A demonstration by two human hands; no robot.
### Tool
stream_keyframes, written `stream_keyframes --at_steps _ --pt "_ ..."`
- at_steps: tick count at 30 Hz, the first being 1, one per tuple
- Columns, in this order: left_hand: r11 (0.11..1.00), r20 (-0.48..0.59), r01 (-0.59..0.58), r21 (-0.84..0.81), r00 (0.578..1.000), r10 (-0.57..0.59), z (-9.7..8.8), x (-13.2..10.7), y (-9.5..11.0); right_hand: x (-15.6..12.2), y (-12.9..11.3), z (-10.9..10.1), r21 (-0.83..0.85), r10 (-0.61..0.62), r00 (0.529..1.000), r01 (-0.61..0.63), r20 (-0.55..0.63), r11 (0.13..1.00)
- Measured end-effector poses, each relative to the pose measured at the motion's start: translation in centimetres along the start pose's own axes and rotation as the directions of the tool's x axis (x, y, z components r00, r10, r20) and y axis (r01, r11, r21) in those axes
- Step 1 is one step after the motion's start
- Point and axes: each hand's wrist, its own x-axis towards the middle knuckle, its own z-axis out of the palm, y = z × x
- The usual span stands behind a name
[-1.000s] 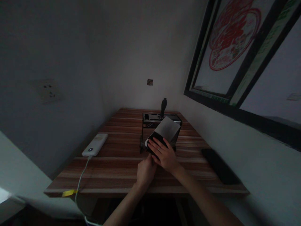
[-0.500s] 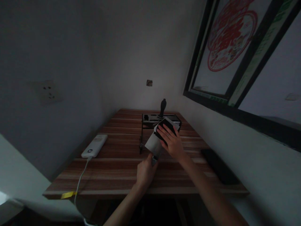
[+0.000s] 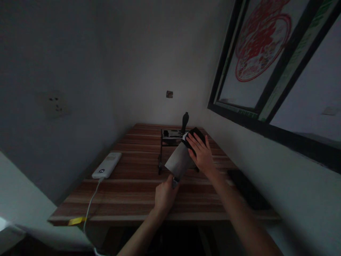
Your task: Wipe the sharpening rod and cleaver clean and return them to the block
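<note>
My left hand is closed round the short handle of a broad grey blade, which looks like a cleaver and tilts up and away over the wooden table. My right hand presses a dark pad or cloth flat against the far end of the blade, fingers together on top of it. Just behind the blade stands a black metal rack with a dark upright handle sticking out of it.
A white power bank with a cable running off the front edge lies at the table's left. A black phone lies at the right by the wall. Yellow tape marks the front-left edge. A window frame overhangs on the right.
My right hand has slid the dark pad along the blade from the end near the handle to the far end by the rack. My left hand stays on the handle.
</note>
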Motion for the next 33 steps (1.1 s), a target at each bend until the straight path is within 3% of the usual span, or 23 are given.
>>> stream_keyframes --at_steps 7,21,24,27,33 --pt "0.999 0.047 0.031 -0.009 0.998 -0.031 -0.4 -0.1 0.3 -1.1 -1.0 0.4 0.016 0.001 1.0 -0.001 -0.014 1.0" --pt "0.998 0.002 0.002 -0.065 1.0 -0.002 0.1 0.1 -0.3 -4.7 -7.1 1.8 0.098 -0.147 0.984 0.137 0.099 0.986" --pt "0.999 0.033 0.02 -0.031 0.999 -0.019 0.5 0.1 -0.6 -5.5 -8.1 2.1 0.137 -0.195 0.974 0.179 0.114 0.974" --pt "1.0 0.078 0.021 0.019 0.997 -0.022 0.8 0.1 -0.8 -6.1 -8.5 2.2 0.17 -0.22 0.967 0.197 0.131 0.966" --pt "1.0 0.055 -0.023 0.002 0.998 0.023 1.0 0.1 -1.0 -6.4 -8.4 2.4 0.176 -0.216 0.967 0.191 0.135 0.966"
